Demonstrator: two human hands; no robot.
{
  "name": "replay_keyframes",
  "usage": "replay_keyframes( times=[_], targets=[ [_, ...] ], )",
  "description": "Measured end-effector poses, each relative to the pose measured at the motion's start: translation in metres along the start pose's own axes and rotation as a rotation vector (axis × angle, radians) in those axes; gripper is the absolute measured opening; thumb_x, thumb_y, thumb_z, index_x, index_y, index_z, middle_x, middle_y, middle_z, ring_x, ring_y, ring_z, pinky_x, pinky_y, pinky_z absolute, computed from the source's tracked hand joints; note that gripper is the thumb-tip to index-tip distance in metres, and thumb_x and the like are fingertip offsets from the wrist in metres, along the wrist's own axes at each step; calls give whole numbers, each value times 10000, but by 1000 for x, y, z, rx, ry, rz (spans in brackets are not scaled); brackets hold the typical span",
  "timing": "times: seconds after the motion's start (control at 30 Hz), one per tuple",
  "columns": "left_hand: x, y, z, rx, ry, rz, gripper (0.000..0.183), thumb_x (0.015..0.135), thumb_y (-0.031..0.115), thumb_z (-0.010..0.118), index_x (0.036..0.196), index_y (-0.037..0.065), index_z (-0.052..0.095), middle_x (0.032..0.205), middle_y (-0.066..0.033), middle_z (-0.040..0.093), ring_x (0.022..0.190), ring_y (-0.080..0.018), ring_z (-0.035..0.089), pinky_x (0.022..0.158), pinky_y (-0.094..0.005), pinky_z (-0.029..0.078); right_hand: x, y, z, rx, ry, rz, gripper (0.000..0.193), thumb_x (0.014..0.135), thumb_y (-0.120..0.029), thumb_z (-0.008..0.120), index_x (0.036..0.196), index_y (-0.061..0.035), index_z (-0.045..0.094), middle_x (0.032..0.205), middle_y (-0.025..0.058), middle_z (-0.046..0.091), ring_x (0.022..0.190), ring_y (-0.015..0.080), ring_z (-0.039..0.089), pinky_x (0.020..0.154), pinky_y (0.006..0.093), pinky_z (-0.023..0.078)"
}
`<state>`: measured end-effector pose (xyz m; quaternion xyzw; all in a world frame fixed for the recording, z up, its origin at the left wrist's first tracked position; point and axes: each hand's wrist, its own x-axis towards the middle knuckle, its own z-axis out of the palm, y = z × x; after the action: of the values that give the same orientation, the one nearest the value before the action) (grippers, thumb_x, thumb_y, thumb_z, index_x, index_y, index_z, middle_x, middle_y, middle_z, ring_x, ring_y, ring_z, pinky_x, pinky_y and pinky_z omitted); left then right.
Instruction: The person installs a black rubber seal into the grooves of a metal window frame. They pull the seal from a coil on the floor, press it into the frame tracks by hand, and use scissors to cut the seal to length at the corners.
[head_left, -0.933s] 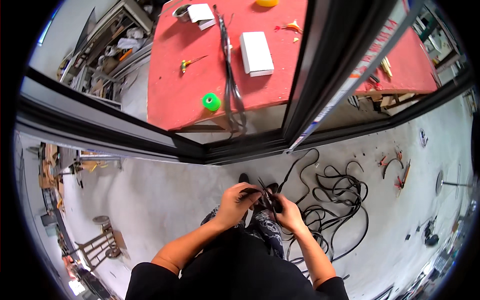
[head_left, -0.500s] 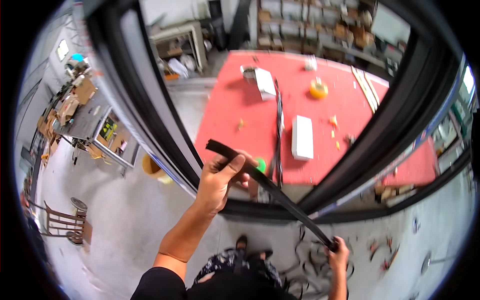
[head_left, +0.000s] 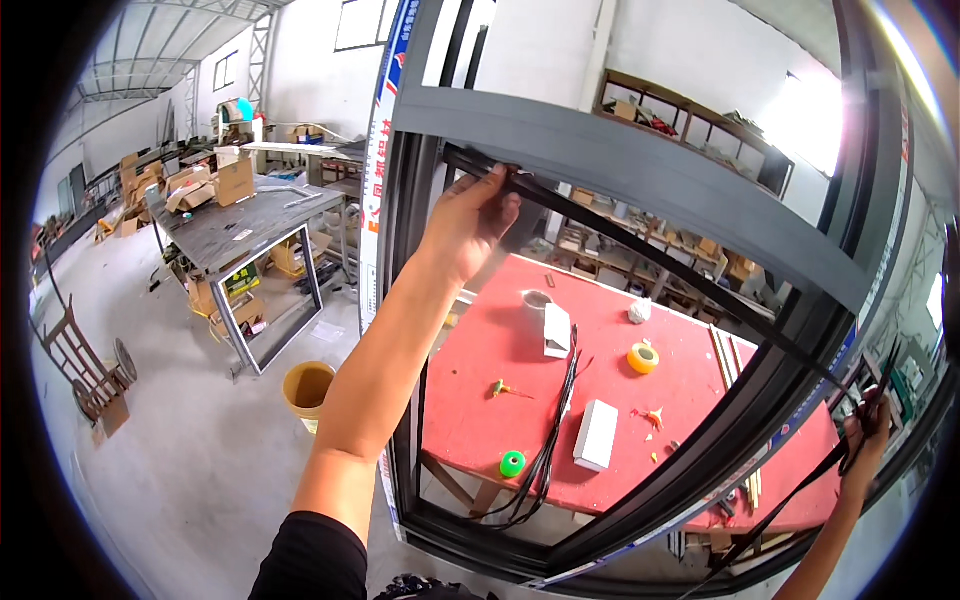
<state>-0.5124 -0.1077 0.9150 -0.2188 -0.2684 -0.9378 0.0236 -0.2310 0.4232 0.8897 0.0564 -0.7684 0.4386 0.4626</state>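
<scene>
A long black rubber strip (head_left: 650,247) stretches between my raised hands, under the upper crossbar of a dark grey window frame (head_left: 640,165). My left hand (head_left: 475,215) pinches its left end up in the frame's inner corner, thumb and fingers closed on it. Off to the right, my right hand (head_left: 868,435) is closed around what look like dark scissors (head_left: 882,388), their blades pointing up. The strip runs to this hand too, and a black length hangs down from it. Whether the fingers also grip the strip cannot be made out.
Behind the frame stands a red table (head_left: 480,400) bearing a yellow tape roll (head_left: 643,358), white boxes (head_left: 596,435), a green spool (head_left: 512,464) and black strips (head_left: 556,425). To the left are a yellow bucket (head_left: 306,385), a dark workbench (head_left: 240,235) and a hand cart (head_left: 85,360).
Both hands have risen, bringing the strip from waist height up to the frame's crossbar. My right hand has also moved farther right. The view has tilted upward.
</scene>
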Motion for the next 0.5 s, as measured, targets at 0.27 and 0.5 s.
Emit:
replay_keyframes(
  times=[0.27, 0.5],
  targets=[
    [8, -1, -15, -15, 104, 81, 186, 922, 190, 583, 863, 14, 574, 759, -104, 630, 646, -167, 630, 557, -218, 568, 60, -20, 47, 252, 10, 43, 328, 890, -185, 614, 1163, -51, 492, 725, -48, 415, 568, 44, 348, 491, 198, 266],
    [13, -1, -14, 49, 127, 145, 252, 945, 244, 542, 858, 8, 553, 712, -128, 633, 582, -182, 637, 533, -230, 571, 75, -26, 39, 255, -56, 29, 393, 875, -182, 635, 1208, -25, 498, 729, -51, 414, 532, 28, 286, 462, 186, 204]
  ],
)
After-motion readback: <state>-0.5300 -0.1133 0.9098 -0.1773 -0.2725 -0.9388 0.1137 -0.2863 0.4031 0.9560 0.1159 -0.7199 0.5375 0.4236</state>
